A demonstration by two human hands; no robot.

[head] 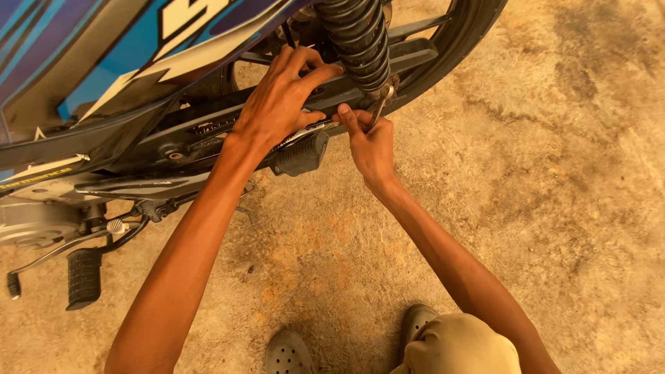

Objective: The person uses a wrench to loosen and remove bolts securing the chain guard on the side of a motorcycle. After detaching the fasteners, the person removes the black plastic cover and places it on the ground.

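My left hand (280, 97) lies flat against the black chain cover (208, 125) of a blue and white motorcycle, fingers spread toward the black coil shock absorber (357, 41). My right hand (370, 142) is closed around a metal wrench (379, 107), whose head sits at the lower mount of the shock absorber, beside the rear wheel (464, 34). A black passenger footpeg (299, 156) hangs just below my left wrist.
A rider footpeg (84, 277) and a pedal lever (48, 256) stick out at the lower left. The motorcycle stands on rough concrete ground (554, 173). My two grey perforated shoes (287, 353) and my khaki-clad knee (460, 346) show at the bottom edge.
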